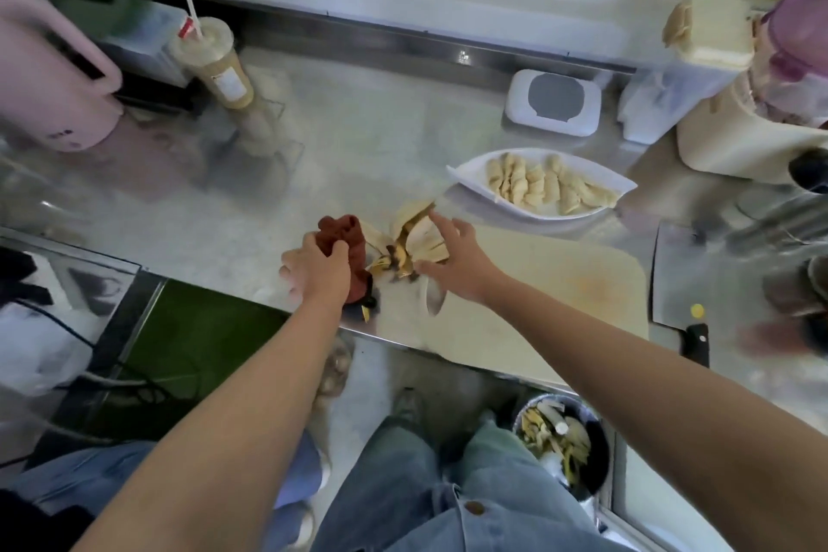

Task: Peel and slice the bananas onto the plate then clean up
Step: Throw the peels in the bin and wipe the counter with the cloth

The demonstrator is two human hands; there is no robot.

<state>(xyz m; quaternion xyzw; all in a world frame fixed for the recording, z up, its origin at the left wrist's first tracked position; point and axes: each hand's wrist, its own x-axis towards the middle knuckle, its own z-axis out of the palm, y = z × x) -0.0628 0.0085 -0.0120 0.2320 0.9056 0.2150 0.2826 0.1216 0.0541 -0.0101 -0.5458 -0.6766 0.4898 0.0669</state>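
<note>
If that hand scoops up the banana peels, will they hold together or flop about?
Probably floppy: the banana peels lie in splayed strips, so some may dangle or drop from the right hand. Thin, so likely light; perhaps slippery on the steel counter.
</note>
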